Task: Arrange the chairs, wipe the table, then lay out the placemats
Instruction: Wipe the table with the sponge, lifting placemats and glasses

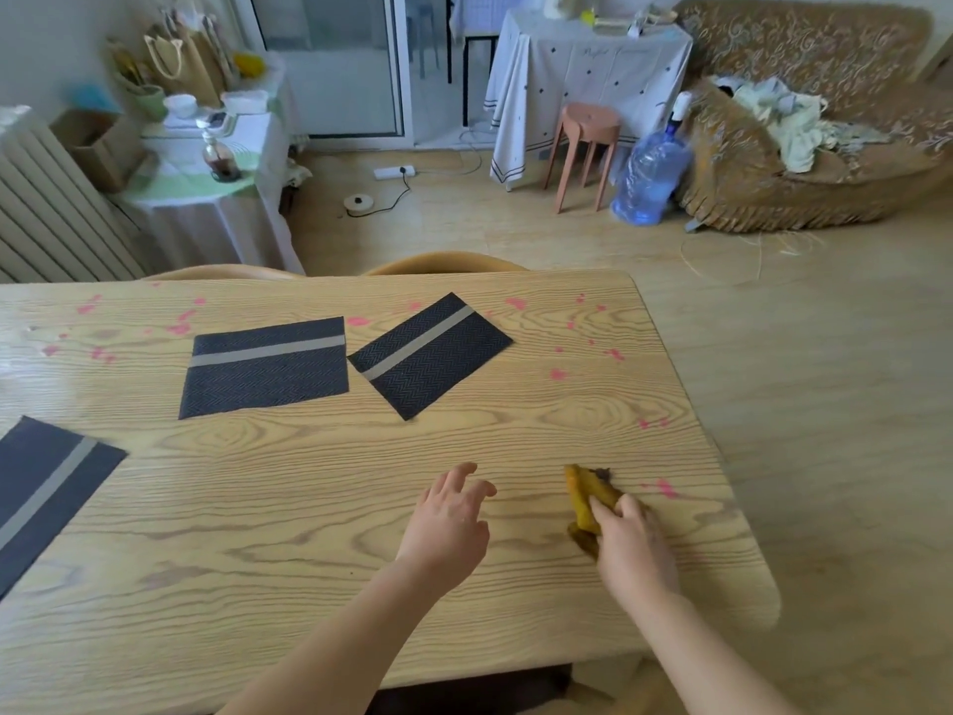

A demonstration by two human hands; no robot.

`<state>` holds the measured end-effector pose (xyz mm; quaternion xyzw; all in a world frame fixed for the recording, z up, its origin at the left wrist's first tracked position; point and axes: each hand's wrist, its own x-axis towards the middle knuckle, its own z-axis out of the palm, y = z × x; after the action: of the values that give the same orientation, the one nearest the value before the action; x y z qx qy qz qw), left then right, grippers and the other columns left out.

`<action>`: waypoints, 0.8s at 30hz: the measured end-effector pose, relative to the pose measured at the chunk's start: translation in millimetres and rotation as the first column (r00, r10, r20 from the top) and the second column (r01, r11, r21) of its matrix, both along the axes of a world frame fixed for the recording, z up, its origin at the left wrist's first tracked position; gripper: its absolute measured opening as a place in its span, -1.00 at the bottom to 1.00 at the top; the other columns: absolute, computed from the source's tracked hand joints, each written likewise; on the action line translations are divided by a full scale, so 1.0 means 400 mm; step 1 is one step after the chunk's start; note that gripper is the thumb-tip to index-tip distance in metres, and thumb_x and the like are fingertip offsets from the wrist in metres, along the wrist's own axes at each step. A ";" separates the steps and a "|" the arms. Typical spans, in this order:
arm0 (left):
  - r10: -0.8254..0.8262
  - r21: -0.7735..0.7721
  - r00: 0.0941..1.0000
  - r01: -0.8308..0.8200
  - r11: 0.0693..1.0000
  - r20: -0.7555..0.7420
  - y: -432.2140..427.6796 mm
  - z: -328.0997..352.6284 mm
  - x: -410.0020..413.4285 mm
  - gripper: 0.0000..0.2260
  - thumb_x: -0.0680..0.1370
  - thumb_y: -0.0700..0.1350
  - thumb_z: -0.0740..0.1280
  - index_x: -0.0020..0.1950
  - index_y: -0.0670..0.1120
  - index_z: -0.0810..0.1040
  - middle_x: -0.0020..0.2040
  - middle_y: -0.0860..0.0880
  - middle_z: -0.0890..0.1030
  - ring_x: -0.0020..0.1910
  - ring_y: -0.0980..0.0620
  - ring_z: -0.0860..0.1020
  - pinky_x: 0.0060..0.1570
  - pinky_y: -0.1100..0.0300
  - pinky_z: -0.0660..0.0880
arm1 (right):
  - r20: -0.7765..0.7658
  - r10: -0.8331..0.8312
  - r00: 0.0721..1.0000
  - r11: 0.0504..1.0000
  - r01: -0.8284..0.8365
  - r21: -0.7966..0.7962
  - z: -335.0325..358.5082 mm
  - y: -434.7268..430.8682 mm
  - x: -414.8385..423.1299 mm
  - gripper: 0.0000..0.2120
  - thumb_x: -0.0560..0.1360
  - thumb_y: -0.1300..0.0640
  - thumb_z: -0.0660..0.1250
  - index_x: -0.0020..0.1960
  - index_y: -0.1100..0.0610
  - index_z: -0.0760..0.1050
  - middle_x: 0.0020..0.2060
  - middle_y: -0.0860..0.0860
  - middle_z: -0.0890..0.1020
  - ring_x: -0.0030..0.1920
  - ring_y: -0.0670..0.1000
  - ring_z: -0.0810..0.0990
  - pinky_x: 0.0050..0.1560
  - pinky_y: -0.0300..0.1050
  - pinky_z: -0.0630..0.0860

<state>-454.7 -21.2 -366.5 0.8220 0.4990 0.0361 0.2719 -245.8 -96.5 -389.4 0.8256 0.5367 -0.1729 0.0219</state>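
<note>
A light wooden table [319,508] fills the lower view, dotted with pink smears, mostly along its far and right parts. My right hand [637,552] presses a folded yellow-brown cloth [585,495] against the tabletop near the right edge. My left hand [448,523] hovers just left of it, fingers spread, holding nothing. Three dark placemats with a grey stripe lie on the table: one [265,366] at the centre, one [430,356] turned at an angle beside it, one [41,487] at the left edge. Two wooden chair backs [443,263] show behind the far edge.
Beyond the table are a pink stool [585,147], a blue water jug [650,178] and a patterned sofa [804,147] at the right. A power strip and cable [394,172] lie on the floor. A cluttered side table [206,172] and a radiator [46,209] stand at the left.
</note>
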 end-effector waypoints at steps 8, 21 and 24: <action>-0.015 0.003 1.000 0.015 1.000 0.004 0.006 -0.015 0.063 -0.60 0.54 -0.13 0.20 0.38 0.06 0.34 0.50 0.02 0.16 0.45 -0.01 0.17 0.41 0.10 0.18 | -0.104 0.235 0.967 0.972 -0.233 0.027 -0.023 -0.002 -0.125 -0.43 0.56 0.23 0.22 0.50 -0.09 0.17 0.24 0.01 0.26 0.26 0.08 0.30 0.10 -0.04 0.48; -0.016 0.026 1.000 0.016 1.000 0.002 -0.015 -0.037 0.133 -0.61 0.54 -0.14 0.23 0.36 0.04 0.36 0.48 0.02 0.19 0.44 0.01 0.19 0.38 0.15 0.18 | -0.093 -0.070 0.993 0.988 0.082 0.132 -0.031 -0.033 0.158 -0.52 0.59 0.14 0.22 0.49 -0.03 0.29 0.23 -0.02 0.32 0.20 0.01 0.40 0.09 -0.14 0.51; 0.004 0.029 1.000 -0.004 1.000 -0.007 -0.025 -0.042 0.135 -0.61 0.53 -0.13 0.23 0.36 0.04 0.35 0.48 0.02 0.20 0.43 0.01 0.21 0.37 0.16 0.18 | -0.084 -0.091 0.992 0.986 0.102 0.133 -0.026 -0.024 0.149 -0.53 0.58 0.14 0.24 0.47 -0.02 0.32 0.26 -0.01 0.31 0.27 0.03 0.35 0.14 -0.10 0.52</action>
<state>-400.8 -31.2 -383.4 0.8249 0.5011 0.0408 0.2582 -186.2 -106.2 -399.9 0.8428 0.5072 -0.1684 -0.0640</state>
